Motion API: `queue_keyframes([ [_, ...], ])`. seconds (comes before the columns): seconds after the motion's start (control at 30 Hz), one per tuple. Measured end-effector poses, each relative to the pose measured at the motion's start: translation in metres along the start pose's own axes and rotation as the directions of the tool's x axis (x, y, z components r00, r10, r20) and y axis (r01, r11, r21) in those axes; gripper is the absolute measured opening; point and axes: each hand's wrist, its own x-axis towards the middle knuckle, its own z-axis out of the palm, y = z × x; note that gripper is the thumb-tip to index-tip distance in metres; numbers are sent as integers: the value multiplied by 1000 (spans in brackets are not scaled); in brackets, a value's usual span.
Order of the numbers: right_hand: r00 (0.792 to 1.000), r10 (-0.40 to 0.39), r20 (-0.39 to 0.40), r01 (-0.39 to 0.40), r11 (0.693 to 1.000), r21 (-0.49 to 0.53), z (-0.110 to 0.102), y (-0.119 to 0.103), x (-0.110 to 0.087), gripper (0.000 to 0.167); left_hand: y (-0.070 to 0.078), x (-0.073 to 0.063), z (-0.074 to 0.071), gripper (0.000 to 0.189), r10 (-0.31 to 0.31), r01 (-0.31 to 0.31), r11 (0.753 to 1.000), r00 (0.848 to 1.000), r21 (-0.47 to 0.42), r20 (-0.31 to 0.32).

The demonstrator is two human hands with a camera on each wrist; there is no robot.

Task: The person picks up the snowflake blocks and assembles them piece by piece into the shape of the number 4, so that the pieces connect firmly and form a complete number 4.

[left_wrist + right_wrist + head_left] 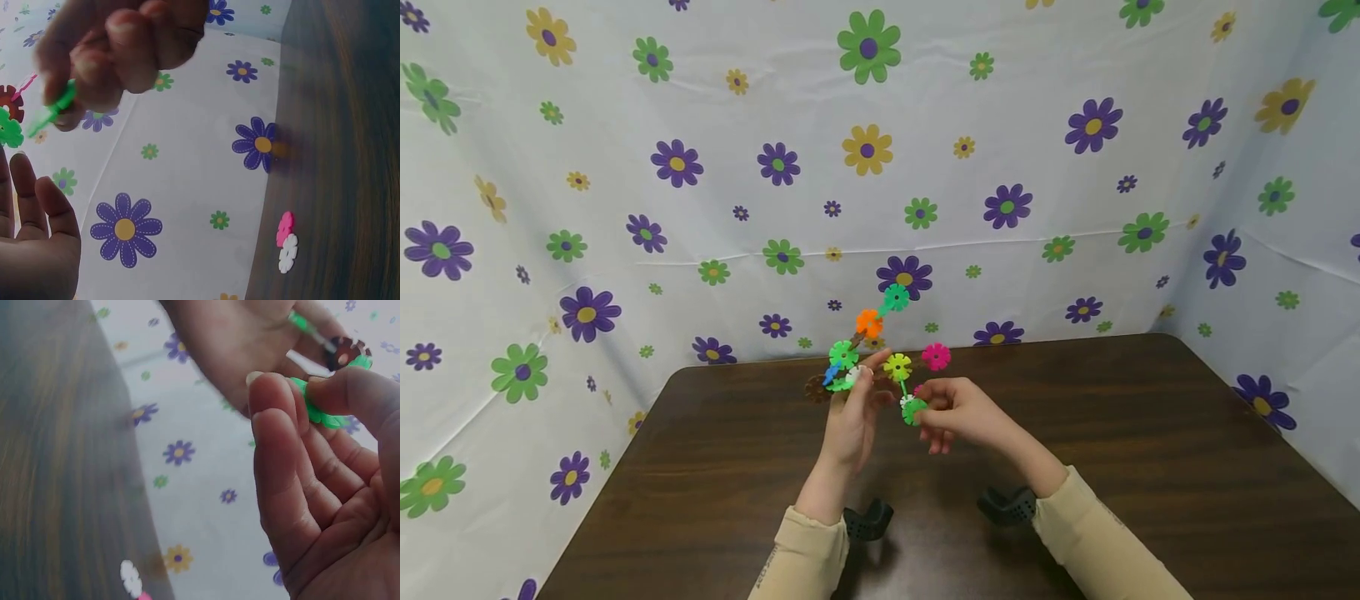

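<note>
My left hand [850,421] grips a linked chain of flower-shaped plastic discs [844,355] in green, orange, blue, white and brown, its upper part rising to a teal disc [896,297]. Between thumb and fingertips, my right hand [958,412] pinches a green flower disc [913,410]. A yellow disc [897,367] stands just above that one, with a thin green piece between them. Close by is a pink disc [936,357]. In the right wrist view the pinched green disc [319,409] is partly hidden by the fingers; the left palm lies behind it.
On the dark wooden table [737,467] lie a pink disc [285,229] and a white disc [288,253], touching each other. A white flower-print cloth [805,192] hangs behind the table and at both sides. Black wrist mounts [868,521] sit under the forearms.
</note>
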Motion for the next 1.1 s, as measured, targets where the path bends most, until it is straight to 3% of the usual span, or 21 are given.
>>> queue_keyframes([
  [0.17,1000,-29,-8,28,1000,-8,5,-10,-2,19,0,0,-1,31,-2,2,1000,1000,0,-7],
  [0.4,997,-28,-76,27,1000,-14,7,-15,-4,21,-2,0,-1,30,-12,12,1000,1000,12,-2],
  [0.83,980,-135,-148,120,987,-107,9,-18,-7,11,-8,1,-2,30,8,-9,1000,998,18,61],
  [1.1,980,-128,-153,115,989,-94,9,-16,-5,11,-7,0,-1,39,1,-2,1000,999,19,53],
])
